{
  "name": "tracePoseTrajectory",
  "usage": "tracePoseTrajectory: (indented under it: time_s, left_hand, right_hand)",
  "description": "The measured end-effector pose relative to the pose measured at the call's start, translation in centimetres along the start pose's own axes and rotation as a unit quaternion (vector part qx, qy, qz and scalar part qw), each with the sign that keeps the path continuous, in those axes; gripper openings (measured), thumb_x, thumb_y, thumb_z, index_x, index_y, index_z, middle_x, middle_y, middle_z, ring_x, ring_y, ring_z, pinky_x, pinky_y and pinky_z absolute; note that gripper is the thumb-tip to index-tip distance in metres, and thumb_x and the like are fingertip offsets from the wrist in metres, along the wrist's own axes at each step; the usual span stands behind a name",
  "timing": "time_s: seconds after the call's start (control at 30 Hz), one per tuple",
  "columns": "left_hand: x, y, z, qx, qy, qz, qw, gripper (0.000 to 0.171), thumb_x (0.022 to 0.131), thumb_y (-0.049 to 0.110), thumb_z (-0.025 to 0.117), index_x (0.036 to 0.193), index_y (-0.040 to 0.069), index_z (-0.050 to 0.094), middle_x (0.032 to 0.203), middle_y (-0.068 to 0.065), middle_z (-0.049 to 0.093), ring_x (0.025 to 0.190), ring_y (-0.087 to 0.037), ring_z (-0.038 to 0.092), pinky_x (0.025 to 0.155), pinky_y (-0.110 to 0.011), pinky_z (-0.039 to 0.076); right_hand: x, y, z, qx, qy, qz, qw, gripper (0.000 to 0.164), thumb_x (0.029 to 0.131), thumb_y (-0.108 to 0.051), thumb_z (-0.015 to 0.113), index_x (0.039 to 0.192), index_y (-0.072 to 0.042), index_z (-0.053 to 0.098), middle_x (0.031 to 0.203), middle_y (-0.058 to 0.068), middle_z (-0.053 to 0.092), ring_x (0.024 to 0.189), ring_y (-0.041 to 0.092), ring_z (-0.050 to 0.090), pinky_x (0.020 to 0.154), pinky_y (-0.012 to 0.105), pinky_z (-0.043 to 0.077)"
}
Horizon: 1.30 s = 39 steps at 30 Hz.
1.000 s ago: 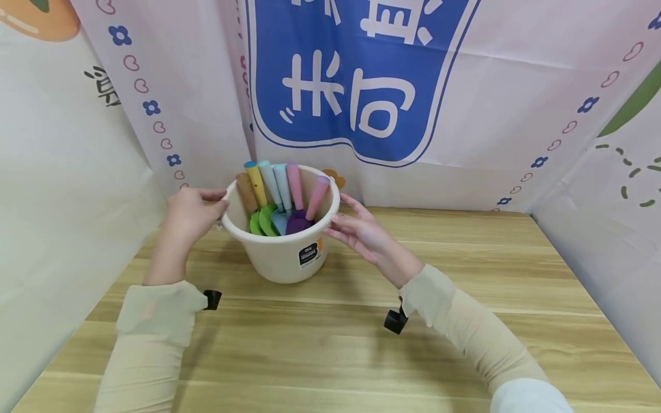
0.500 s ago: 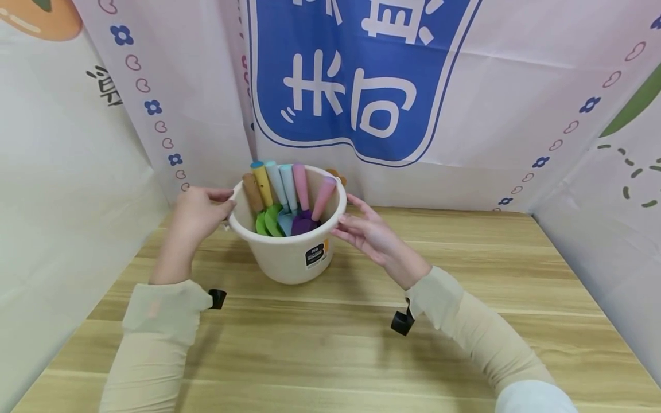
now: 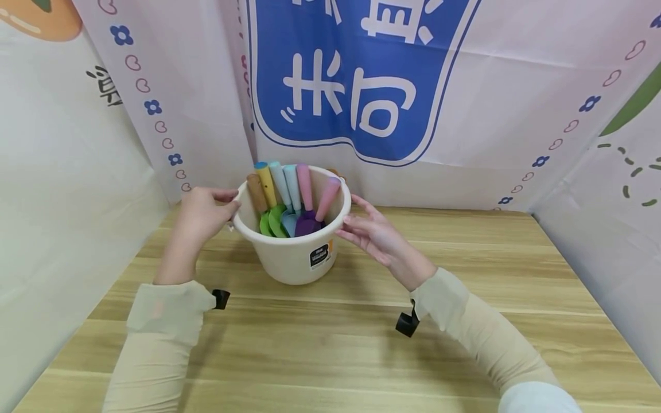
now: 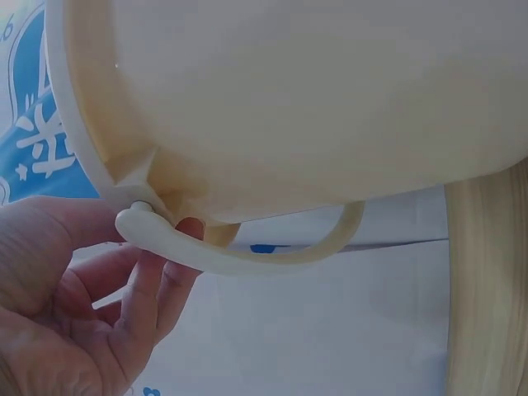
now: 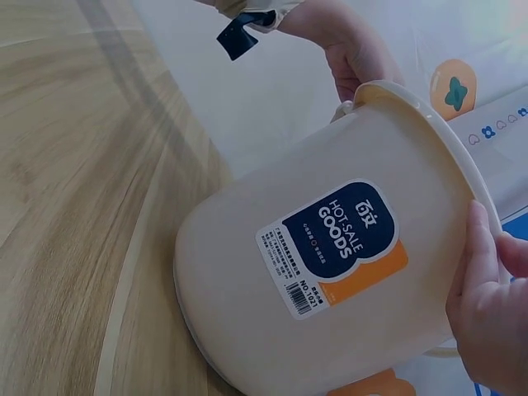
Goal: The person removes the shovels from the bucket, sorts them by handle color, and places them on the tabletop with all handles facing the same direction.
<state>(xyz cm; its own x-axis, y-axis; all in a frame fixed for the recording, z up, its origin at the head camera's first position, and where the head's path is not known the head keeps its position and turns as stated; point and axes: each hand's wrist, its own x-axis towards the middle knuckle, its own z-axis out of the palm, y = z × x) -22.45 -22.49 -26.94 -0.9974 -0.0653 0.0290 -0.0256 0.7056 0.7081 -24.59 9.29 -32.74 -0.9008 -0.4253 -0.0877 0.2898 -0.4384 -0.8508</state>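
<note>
A cream plastic bucket (image 3: pixel 281 261) stands upright on the wooden table, with a dark label (image 5: pixel 342 227) on its side. Several trowel-like tools (image 3: pixel 293 192) lean inside it, their brown, yellow, light blue and pink handles upward and their green, blue and purple heads low in the bucket. My left hand (image 3: pixel 206 212) grips the rim on the left; the left wrist view shows its fingers right by the bucket's curved carrying handle (image 4: pixel 247 262). On the opposite side my right hand (image 3: pixel 374 235) holds the rim, its fingers against the outer wall in the right wrist view.
Close behind the bucket hangs a white cloth backdrop (image 3: pixel 444 183) with a large blue printed sign. White printed cloth walls (image 3: pixel 67 189) also flank the wooden table (image 3: pixel 330 355) on the left and right. A black camera mount (image 3: pixel 408 324) sticks out below the right wrist.
Both hands and the bucket between them have slid a little to the right across the table. The grip on the rim looks the same, and the tools have moved along inside the bucket.
</note>
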Motion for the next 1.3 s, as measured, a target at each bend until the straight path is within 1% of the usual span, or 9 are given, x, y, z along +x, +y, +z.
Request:
tracePoseTrajectory:
  time_s: [0.17,0.3,0.43,0.53,0.7,0.83,0.93,1.07,1.3]
  left_hand:
    - [0.2,0.1,0.3,0.004,0.003,0.002,1.0,0.043,0.106,0.02,0.058,0.141,-0.004,0.057,0.127,-0.028,0.065,0.108,-0.038,0.067,0.092,-0.049,0.057]
    - [0.1,0.4,0.6,0.012,0.008,0.008,0.9999,0.042,0.105,0.02,0.059,0.14,-0.003,0.059,0.125,-0.027,0.067,0.105,-0.036,0.069,0.088,-0.046,0.058]
    - [0.1,0.6,0.9,0.016,0.007,0.01,0.9998,0.042,0.104,0.021,0.06,0.139,-0.003,0.059,0.124,-0.026,0.068,0.102,-0.034,0.069,0.084,-0.042,0.059]
    - [0.0,0.8,1.1,0.015,0.006,0.013,0.9998,0.042,0.104,0.02,0.06,0.138,-0.004,0.06,0.123,-0.026,0.068,0.099,-0.032,0.07,0.079,-0.037,0.058]
    - [-0.3,0.9,1.5,0.018,0.013,0.026,0.9994,0.039,0.103,0.018,0.061,0.136,-0.004,0.062,0.12,-0.026,0.069,0.088,-0.028,0.07,0.067,-0.028,0.056]
    - [-0.4,1.1,1.7,0.019,0.019,0.033,0.9991,0.039,0.103,0.018,0.061,0.136,-0.003,0.063,0.116,-0.026,0.07,0.081,-0.027,0.069,0.061,-0.026,0.053]
    - [-0.4,1.3,1.8,0.021,0.025,0.04,0.9987,0.038,0.102,0.018,0.062,0.135,-0.003,0.064,0.112,-0.026,0.072,0.074,-0.024,0.067,0.057,-0.026,0.05]
    - [-0.5,1.4,2.0,0.024,0.031,0.05,0.998,0.037,0.102,0.017,0.063,0.133,-0.004,0.065,0.11,-0.026,0.072,0.069,-0.019,0.065,0.055,-0.025,0.05]
    - [-0.6,1.6,2.3,0.021,0.024,0.051,0.9982,0.038,0.102,0.017,0.062,0.134,-0.003,0.064,0.114,-0.026,0.071,0.069,-0.02,0.064,0.056,-0.026,0.05]
  right_hand:
    - [-0.1,-0.2,-0.3,-0.002,-0.001,-0.001,1.0,0.072,0.103,0.012,0.04,0.165,-0.015,0.015,0.155,0.031,0.029,0.094,0.015,0.069,0.093,0.029,0.057]
    - [-0.3,-0.3,-0.6,-0.004,-0.001,-0.003,1.0,0.073,0.103,0.013,0.039,0.165,-0.014,0.014,0.156,0.031,0.028,0.094,0.015,0.069,0.093,0.029,0.056]
    - [-0.6,-0.4,-1.0,-0.003,-0.003,-0.005,1.0,0.073,0.103,0.013,0.039,0.165,-0.014,0.012,0.157,0.032,0.026,0.094,0.015,0.069,0.092,0.028,0.057]
    - [-0.9,-0.5,-1.3,0.0,-0.007,-0.007,1.0,0.073,0.103,0.013,0.037,0.165,-0.014,0.01,0.159,0.031,0.024,0.095,0.015,0.069,0.092,0.028,0.057]
    - [-1.3,-0.5,-1.7,-0.004,-0.014,-0.009,1.0,0.073,0.103,0.013,0.037,0.165,-0.013,0.009,0.16,0.032,0.023,0.096,0.015,0.069,0.093,0.028,0.056]
    - [-1.5,-0.6,-2.0,-0.009,-0.011,-0.009,1.0,0.073,0.103,0.013,0.037,0.165,-0.013,0.009,0.157,0.034,0.024,0.096,0.016,0.069,0.094,0.028,0.056]
    - [-1.7,-0.8,-2.1,-0.01,-0.009,-0.008,1.0,0.073,0.103,0.013,0.037,0.165,-0.013,0.01,0.152,0.033,0.028,0.096,0.016,0.069,0.094,0.029,0.056]
    - [-1.9,-0.9,-2.3,-0.012,-0.009,-0.007,1.0,0.074,0.103,0.013,0.038,0.166,-0.013,0.009,0.145,0.03,0.035,0.096,0.016,0.069,0.094,0.029,0.056]
    - [-2.3,-1.1,-2.5,-0.017,-0.009,-0.009,1.0,0.074,0.103,0.014,0.036,0.165,-0.013,0.008,0.144,0.028,0.035,0.095,0.015,0.069,0.092,0.028,0.056]
